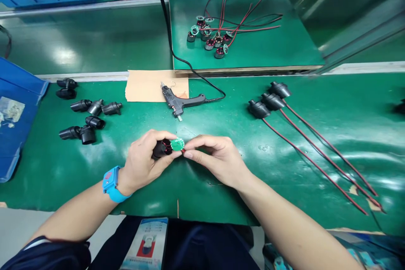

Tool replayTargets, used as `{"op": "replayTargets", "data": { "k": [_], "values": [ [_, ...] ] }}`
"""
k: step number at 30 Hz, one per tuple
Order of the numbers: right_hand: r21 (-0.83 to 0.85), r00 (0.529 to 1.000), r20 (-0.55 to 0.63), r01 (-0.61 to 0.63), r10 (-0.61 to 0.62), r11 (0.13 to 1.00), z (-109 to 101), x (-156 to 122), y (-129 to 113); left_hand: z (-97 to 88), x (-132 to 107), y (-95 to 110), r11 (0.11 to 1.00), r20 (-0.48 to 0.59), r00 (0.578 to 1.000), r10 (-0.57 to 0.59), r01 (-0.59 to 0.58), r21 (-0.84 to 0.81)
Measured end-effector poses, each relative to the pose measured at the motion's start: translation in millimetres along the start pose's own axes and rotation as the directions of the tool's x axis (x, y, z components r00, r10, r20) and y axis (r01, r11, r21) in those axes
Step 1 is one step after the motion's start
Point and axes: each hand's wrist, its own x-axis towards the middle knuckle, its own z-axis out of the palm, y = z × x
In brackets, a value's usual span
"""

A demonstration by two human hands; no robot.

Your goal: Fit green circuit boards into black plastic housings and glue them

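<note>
In my left hand [144, 156] is a black plastic housing [160, 150], gripped between thumb and fingers. A round green circuit board [177, 144] stands at the housing's open end, with dark red windings showing just behind it. My right hand [215, 157] is closed in a pinch at the board's right edge, where a short bit of red wire [183, 151] shows at the fingertips. The rest of that wire is hidden. Beyond both hands, a black glue gun [182, 100] lies with its nozzle over a piece of cardboard [142, 86].
Several black housings [87, 134] lie at left beside a blue bin [19, 109]. Three black units [274, 100] with red wires rest at right. Small wired motors [218, 41] sit on a raised green board [253, 57]. The gun's black cord [167, 29] hangs behind.
</note>
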Motion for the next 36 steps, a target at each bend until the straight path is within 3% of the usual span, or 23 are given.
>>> {"op": "replayTargets", "data": {
  "k": [2,4,8,10,13,16,19,22,24,26,28,30,33,36],
  "values": [
    [-0.156,0.983,-0.065,0.162,-0.173,0.974,4,1,-1,-0.5,-2,3,0.996,0.022,0.998,-0.066,0.067,-0.059],
    [-0.324,0.937,-0.092,0.293,-0.338,0.9,5,5,-1,-1.3,-3,6,0.987,0.043,0.992,-0.122,0.126,-0.104],
    [-0.593,0.84,0.023,0.447,-0.541,0.669,-13,21,0,-4.1,-4,5,0.984,0.036,0.988,-0.148,0.151,-0.099],
    [-0.752,0.845,0.08,0.399,-0.528,0.525,-27,35,3,-5.3,-4,0,0.992,0.009,0.993,-0.115,0.115,-0.052],
    [-0.926,0.922,0.139,0.25,-0.361,0.282,-40,61,14,-6.6,-3,-8,0.998,-0.025,0.998,-0.062,0.063,0.026],
    [-0.957,0.947,0.191,0.238,-0.258,0.167,-40,81,26,-7.9,-1,-13,0.995,-0.032,0.999,-0.039,0.042,0.09],
    [-0.957,0.938,0.21,0.255,-0.275,0.14,-39,84,29,-10.3,0,-14,0.99,-0.039,0.999,-0.027,0.033,0.139],
    [-0.957,0.923,0.205,0.26,-0.327,0.133,-42,68,18,-13.5,1,-16,0.983,-0.073,0.997,-0.02,0.033,0.181],
    [-0.938,0.89,0.152,0.267,-0.43,0.221,-45,52,5,-15.1,0,-18,0.977,-0.1,0.995,0.0,0.022,0.214],
    [-0.894,0.839,0.014,0.254,-0.544,0.369,-46,36,-6,-15.6,-1,-19,0.969,-0.123,0.992,0.035,-0.003,0.248],
    [-0.839,0.798,-0.14,0.218,-0.586,0.498,-46,22,-14,-14.9,-2,-20,0.961,-0.134,0.988,0.071,-0.032,0.274],
    [-0.804,0.779,-0.236,0.179,-0.581,0.567,-44,12,-19,-13.3,-3,-19,0.955,-0.135,0.986,0.1,-0.057,0.292],
    [-0.8,0.767,-0.262,0.167,-0.585,0.577,-40,4,-20,-11.2,-3,-18,0.949,-0.121,0.985,0.126,-0.083,0.305],
    [-0.839,0.765,-0.219,0.169,-0.606,0.517,-35,2,-22,-10.8,-3,-16,0.945,-0.109,0.984,0.138,-0.098,0.311]
  ]
}}
